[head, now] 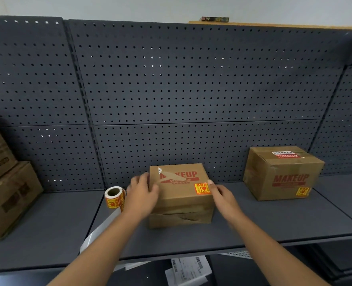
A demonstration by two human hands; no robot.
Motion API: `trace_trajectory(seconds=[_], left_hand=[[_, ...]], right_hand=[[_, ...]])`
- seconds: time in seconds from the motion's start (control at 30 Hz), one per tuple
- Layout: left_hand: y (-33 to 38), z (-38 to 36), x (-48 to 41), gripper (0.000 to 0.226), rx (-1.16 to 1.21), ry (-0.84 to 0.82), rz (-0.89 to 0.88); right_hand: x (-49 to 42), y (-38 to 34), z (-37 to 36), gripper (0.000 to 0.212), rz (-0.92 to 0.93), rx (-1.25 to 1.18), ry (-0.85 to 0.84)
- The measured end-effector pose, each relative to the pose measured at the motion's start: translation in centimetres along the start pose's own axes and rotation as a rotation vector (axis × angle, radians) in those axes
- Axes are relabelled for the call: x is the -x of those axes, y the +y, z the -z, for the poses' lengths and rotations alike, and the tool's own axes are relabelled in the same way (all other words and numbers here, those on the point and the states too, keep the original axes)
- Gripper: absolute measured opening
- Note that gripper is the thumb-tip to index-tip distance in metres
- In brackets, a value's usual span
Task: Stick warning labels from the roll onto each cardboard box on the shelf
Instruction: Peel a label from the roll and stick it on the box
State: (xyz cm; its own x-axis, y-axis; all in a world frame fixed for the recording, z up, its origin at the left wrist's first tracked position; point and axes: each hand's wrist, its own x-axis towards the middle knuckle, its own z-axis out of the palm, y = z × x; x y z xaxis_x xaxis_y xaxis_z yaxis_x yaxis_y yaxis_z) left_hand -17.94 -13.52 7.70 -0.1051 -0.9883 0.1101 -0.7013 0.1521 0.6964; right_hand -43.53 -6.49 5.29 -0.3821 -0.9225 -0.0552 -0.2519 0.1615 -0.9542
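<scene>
Mid box (181, 200) sits centre frame on the shelf (274, 223). It's closed, so contents can't be seen. Tape glare hides part of the red MAKEUP print on its upper face, and a warning label (202, 188) is stuck at that face's near right corner. Left hand (142, 193): grip slack, fingers abt straight, lying vs the box's left edge, holding nothing. Right hand (220, 195): grip also open, fingers extended at the box's right edge w/ a tip just beside the label; motion blur, so contact unclear. Label roll (114, 197) stands just left of the left hand, partly hidden by it, and its bare backing strip (100, 230) trails to lower left under the forearm. Right box (282, 172) is well apart at right, closed, w/ a label on its front. Stacked boxes (5, 193) at far left are cut off by the frame, print unreadable.
</scene>
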Motion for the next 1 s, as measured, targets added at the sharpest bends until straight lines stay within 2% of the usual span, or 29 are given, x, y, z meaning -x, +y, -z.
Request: trace_trajectory(seconds=[0.1, 0.23, 0.3, 0.37, 0.43, 0.5, 0.6, 0.73, 0.8, 0.9, 1.0], left_hand=[[-0.6, -0.9, 0.5, 0.082, 0.173, -0.205, 0.177], [-1.1, -1.7, 1.6, 0.068, 0.292, -0.178, 0.136], [-1.0, -1.7, 1.9, 0.062, 0.375, -0.165, 0.168], [-0.9, -1.7, 2.6, 0.049, 0.568, -0.21, 0.23], [-0.8, -2.1, 3.2, 0.042, 0.779, -0.303, 0.324], [-1.1, -2.8, 3.7, 0.044, 0.985, -0.403, 0.394], [-1.8, -4.1, 3.6, 0.041, 1.117, -0.436, 0.45], [-1.7, -4.6, 3.4, 0.032, 1.004, -0.342, 0.424], [-2.0, -5.0, 3.2, 0.029, 0.77, -0.262, 0.323], [-4.3, -6.9, 1.6, 0.043, 0.462, -0.168, 0.09], [-2.5, -5.3, 3.0, 0.047, 0.389, -0.189, 0.048]], right_hand=[[0.2, 0.2, -0.7, 0.044, -0.047, -0.126, -0.094], [0.6, 0.7, -2.1, 0.038, -0.011, -0.17, -0.068], [1.0, -0.3, -2.3, 0.036, 0.082, -0.183, 0.004], [1.6, -2.0, -2.0, 0.04, 0.213, -0.152, 0.066], [1.9, -3.7, -1.5, 0.045, 0.35, 0.039, 0.175], [1.6, -5.3, -1.1, 0.064, 0.452, 0.368, 0.307], [1.2, -7.4, -1.0, 0.081, 0.496, 0.636, 0.299], [1.6, -8.5, -2.6, 0.088, 0.571, 0.853, 0.332], [1.8, -8.7, -3.9, 0.087, 0.633, 0.916, 0.377], [2.2, -8.8, -6.1, 0.085, 0.693, 0.983, 0.38], [2.9, -8.9, -8.4, 0.078, 0.727, 1.05, 0.364]])
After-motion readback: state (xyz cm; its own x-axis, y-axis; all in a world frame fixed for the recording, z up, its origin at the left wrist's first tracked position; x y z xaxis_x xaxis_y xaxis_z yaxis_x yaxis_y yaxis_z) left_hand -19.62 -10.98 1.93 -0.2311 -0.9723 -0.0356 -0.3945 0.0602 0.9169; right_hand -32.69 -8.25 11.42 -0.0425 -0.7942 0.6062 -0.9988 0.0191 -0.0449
